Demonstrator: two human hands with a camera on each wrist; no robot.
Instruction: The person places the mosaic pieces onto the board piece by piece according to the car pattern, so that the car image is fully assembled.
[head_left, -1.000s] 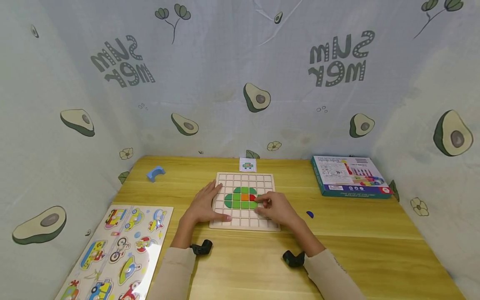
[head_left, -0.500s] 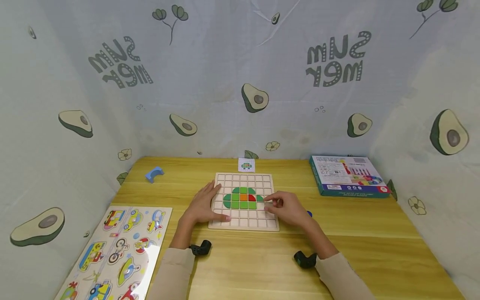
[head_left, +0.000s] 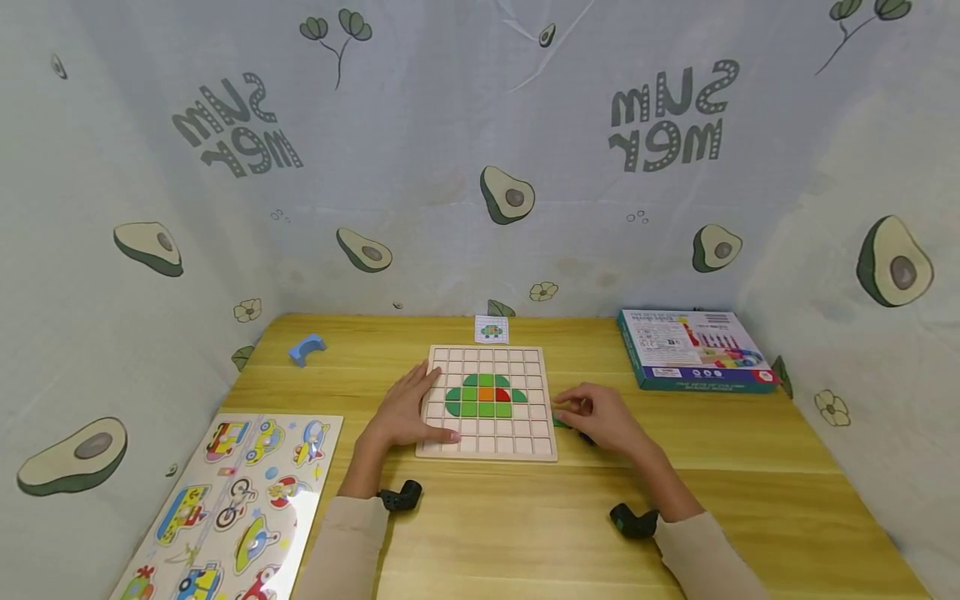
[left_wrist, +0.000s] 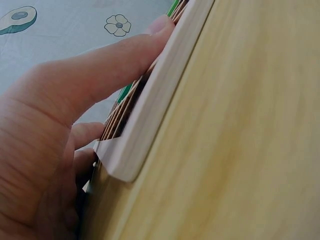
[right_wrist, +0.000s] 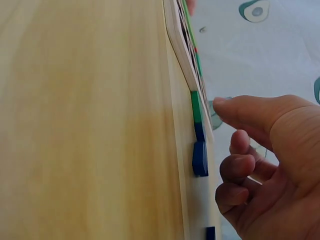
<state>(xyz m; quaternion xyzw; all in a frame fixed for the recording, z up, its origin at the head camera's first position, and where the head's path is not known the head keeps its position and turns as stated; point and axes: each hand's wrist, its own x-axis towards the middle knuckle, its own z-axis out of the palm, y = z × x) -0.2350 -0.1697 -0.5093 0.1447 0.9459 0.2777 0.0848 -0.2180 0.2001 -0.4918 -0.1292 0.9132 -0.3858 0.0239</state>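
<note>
My left hand (head_left: 405,408) rests on the left side of a square wooden grid board (head_left: 480,447), fingers spread and thumb on its near part. Green, orange and red tiles (head_left: 478,408) form a rounded shape in the grid. Just off the board's right edge, my right hand (head_left: 600,417) hovers with fingers bent, no piece visible in its grasp. In the right wrist view, a green piece (right_wrist: 196,107) lies against the board below the thumb. Several blue pieces (right_wrist: 200,159) sit near it on the table, partly hidden by the hand in the head view.
Behind the board stands a small pattern card (head_left: 491,329). A blue arch block (head_left: 307,348) is at the back left, a vehicle puzzle board (head_left: 247,500) at the front left. The boxed set (head_left: 693,350) lies at the back right, before a printed curtain.
My right hand has moved right, off the red tile and past the board's edge. A green piece now shows near its fingertips. The left hand stays in place.
</note>
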